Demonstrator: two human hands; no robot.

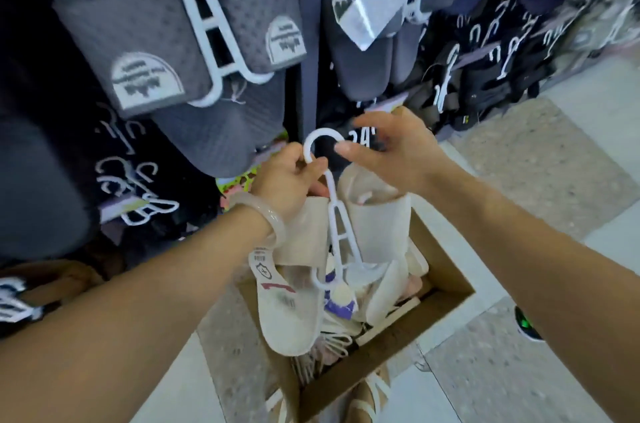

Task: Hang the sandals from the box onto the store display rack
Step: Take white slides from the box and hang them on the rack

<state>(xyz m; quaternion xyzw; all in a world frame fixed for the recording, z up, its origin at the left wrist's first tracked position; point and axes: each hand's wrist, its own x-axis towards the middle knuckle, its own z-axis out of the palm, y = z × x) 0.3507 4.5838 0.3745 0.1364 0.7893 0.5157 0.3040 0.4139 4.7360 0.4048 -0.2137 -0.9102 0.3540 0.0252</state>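
Both forearms enter from the lower frame edge, the left wearing a pale bangle (266,218) at the wrist. Left hand (287,176) pinches the stem of a white plastic hanger (332,207) just below its hook, fingers curled round it. Cream sandals (377,214) hang as a pair from this hanger, one on each side, held above the open cardboard box (446,287) on the floor. More cream footwear and hangers lie inside the box. Right hand (398,148) hovers just beside the hook, fingers relaxed and spread, gripping nothing; whether a fingertip touches the hook cannot be told. Display rack (308,41) stands directly behind, already carrying grey slippers (145,41) on white hangers. Tiled floor (554,180) lies to the right.
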